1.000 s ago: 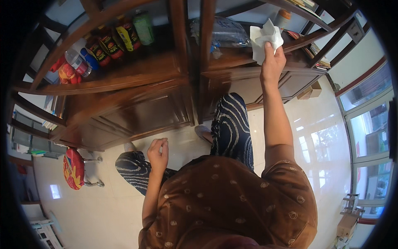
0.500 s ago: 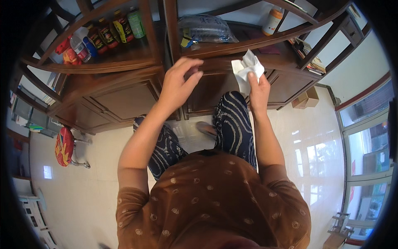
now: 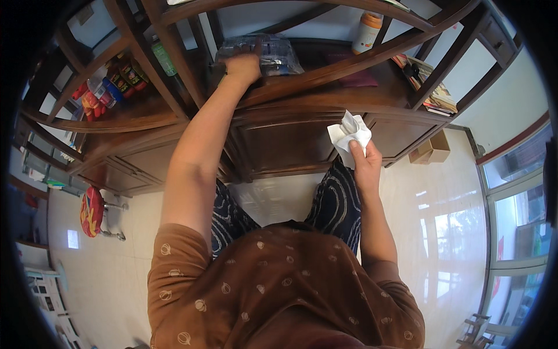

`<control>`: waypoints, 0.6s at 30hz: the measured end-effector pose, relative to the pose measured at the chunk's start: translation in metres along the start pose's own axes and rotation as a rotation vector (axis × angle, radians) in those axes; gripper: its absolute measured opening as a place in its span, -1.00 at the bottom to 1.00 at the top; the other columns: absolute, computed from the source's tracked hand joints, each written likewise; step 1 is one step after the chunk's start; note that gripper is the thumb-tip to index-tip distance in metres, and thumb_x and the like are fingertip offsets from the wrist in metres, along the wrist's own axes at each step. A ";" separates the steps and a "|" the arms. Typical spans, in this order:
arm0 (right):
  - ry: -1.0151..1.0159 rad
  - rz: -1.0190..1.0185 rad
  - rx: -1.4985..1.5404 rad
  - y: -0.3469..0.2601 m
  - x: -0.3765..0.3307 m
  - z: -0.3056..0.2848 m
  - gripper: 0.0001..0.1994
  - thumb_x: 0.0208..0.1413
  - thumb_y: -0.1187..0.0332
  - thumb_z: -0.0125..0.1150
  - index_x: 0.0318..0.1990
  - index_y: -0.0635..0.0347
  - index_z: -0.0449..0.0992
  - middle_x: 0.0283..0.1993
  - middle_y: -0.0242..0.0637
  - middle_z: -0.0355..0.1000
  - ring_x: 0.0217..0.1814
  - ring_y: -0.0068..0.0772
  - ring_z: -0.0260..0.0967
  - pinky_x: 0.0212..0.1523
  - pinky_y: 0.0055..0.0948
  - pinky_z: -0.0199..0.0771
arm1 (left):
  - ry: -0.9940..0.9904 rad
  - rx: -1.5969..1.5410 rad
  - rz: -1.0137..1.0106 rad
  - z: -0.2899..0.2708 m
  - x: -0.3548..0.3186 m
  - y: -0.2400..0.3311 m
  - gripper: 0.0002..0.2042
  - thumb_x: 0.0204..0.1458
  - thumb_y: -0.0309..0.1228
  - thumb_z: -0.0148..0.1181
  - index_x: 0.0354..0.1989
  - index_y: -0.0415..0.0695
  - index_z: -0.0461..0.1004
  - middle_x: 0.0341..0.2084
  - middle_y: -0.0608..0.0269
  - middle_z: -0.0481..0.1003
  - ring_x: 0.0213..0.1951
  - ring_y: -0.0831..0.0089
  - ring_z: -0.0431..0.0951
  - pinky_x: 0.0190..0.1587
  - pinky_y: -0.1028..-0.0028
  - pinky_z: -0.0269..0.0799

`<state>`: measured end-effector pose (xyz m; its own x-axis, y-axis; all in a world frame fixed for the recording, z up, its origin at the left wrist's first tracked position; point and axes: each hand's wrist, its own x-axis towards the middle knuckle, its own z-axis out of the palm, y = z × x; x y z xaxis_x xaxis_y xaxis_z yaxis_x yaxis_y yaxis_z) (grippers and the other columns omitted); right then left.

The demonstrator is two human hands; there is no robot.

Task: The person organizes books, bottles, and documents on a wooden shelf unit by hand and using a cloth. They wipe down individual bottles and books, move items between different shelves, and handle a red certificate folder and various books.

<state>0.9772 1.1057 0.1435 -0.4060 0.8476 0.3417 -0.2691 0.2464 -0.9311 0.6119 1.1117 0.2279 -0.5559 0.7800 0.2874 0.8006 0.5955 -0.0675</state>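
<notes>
My left hand [image 3: 243, 65] reaches over the shelf and rests on a clear plastic-wrapped pack [image 3: 280, 55]. Its fingers look spread across the wrapping, with their tips partly lost against the plastic. What the pack contains is hard to make out. Lower and to the right, my right hand [image 3: 365, 161] pinches a crumpled white tissue [image 3: 350, 134] between thumb and fingers, in front of the cabinet doors.
Dark wooden beams of the cabinet [image 3: 325, 72] curve around the shelf openings. An orange-capped bottle [image 3: 366, 36] stands back right, near stacked books [image 3: 433, 93]. Drink bottles [image 3: 125, 75] stand at left. A cardboard box [image 3: 430, 149] and a red stool [image 3: 92, 212] are on the floor.
My left hand has moved forward from in front of the shelf onto the plastic-wrapped pack. The right hand still holds the tissue, now lower in view. The view has shifted a little.
</notes>
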 end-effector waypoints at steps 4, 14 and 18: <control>-0.082 0.039 0.021 0.004 0.020 -0.008 -0.72 0.28 0.40 0.15 0.08 0.35 0.52 -0.08 -0.41 0.53 -0.06 -0.64 0.38 0.02 -0.54 0.38 | 0.187 0.032 0.082 0.038 0.014 -0.027 -0.33 0.03 -0.38 0.19 0.38 0.21 0.18 0.16 0.08 0.39 0.18 -0.06 0.38 0.07 -0.08 0.44; -0.103 0.040 -0.013 0.007 0.066 -0.019 -0.70 0.28 0.40 0.14 0.10 0.35 0.51 -0.06 -0.38 0.53 -0.04 -0.61 0.39 0.03 -0.52 0.38 | 0.660 -0.469 0.032 0.007 0.005 -0.044 -0.71 0.15 -0.44 -0.02 -0.05 -0.03 0.61 -0.24 -0.05 0.59 -0.19 -0.06 0.56 -0.09 0.18 0.49; -0.095 -0.167 -0.323 0.010 0.115 -0.021 -0.70 0.24 0.37 0.14 0.05 0.32 0.53 -0.10 -0.21 0.58 -0.07 -0.47 0.47 0.00 -0.47 0.41 | 0.763 -0.672 -0.012 -0.031 -0.035 -0.035 -0.79 0.08 -0.51 0.04 -0.15 -0.18 0.56 -0.26 -0.08 0.58 -0.19 -0.08 0.57 -0.13 0.16 0.48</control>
<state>0.9456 1.2157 0.1707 -0.4633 0.7396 0.4882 -0.0554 0.5256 -0.8489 0.6098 1.0577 0.2499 -0.4618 0.3038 0.8334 0.8866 0.1879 0.4228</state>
